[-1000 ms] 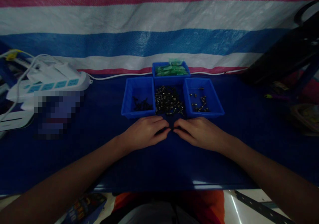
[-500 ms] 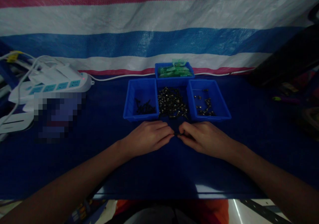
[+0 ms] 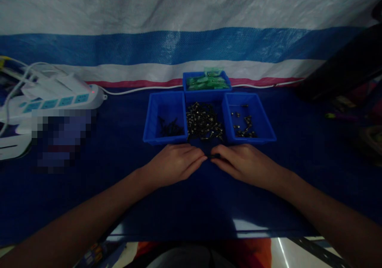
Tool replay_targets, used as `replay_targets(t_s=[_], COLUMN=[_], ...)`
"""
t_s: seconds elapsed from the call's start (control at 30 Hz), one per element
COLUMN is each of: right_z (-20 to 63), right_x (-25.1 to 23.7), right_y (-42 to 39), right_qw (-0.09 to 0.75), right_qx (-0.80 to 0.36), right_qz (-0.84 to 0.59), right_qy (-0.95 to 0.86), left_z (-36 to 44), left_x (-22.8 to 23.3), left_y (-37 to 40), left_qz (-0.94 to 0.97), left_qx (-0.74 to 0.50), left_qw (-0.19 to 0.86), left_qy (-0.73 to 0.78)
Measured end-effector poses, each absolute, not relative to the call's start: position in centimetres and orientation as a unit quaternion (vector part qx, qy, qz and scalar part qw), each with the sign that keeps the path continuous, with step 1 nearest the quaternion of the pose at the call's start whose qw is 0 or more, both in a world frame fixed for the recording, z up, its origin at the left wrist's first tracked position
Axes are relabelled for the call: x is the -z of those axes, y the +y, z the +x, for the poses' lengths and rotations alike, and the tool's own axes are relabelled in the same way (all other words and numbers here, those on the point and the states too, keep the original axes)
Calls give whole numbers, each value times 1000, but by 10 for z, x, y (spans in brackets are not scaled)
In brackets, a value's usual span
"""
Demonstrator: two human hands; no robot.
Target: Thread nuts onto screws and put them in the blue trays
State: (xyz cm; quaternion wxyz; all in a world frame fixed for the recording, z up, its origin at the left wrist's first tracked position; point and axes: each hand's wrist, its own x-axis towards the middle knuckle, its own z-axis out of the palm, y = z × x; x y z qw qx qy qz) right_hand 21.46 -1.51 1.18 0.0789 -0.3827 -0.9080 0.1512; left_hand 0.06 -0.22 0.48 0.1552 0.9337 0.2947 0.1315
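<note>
My left hand and my right hand face each other low over the table, fingertips almost meeting. Between them is a small dark, thin part, pinched by the right fingers; its left end reaches the left fingertips. Its exact kind is too small and dim to make out. Just beyond my hands lies a pile of small dark and shiny metal parts. The left blue bin holds thin black pieces. In the right blue bin are several small metal pieces.
Behind the pile, another blue bin holds green packets. A white power strip with cables stands at the left, near a blurred-out object. A dark bulky shape is at the right. A striped sheet hangs behind.
The view has shifted slightly, moving the scene a little left and up. More of the dark part now shows between my fingertips. Both hands stay close together.
</note>
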Motion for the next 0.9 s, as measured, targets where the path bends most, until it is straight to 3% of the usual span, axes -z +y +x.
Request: replay_targets(t_s=[0.63,0.9], right_z=[213,215], right_x=[-15,-14], right_y=[-16,-17], right_qw=[76,48], right_qx=[-122,-119], right_qz=[-374,-372], right_qy=[-916,-919], left_z=[1,21], left_x=[-10,-45], left_y=[1,13], left_qz=[938,921], left_qx=[-91,49], left_qw=[157,261], left_qy=[296,286])
